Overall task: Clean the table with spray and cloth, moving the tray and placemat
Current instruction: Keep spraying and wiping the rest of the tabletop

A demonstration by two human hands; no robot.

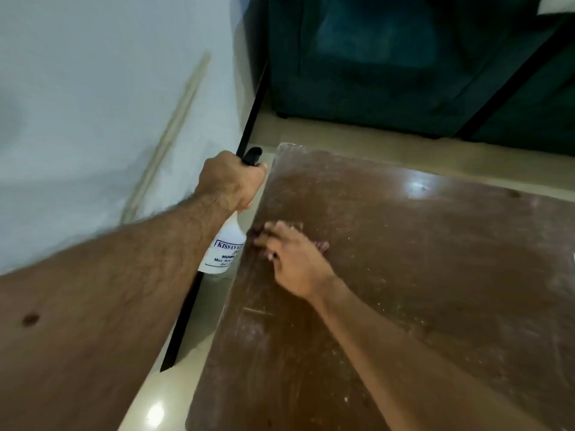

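Your brown table (404, 275) fills the lower right, its top streaked and dusty, set near the white wall (93, 104) with a dark green sofa (389, 73) beyond. Your left hand (228, 180) has its fingers wrapped around the neck of the white spray bottle (224, 247), just off the table's left edge. Your right hand (295, 259) presses on the tabletop; I cannot tell whether a cloth lies under its blurred fingers (270, 231).
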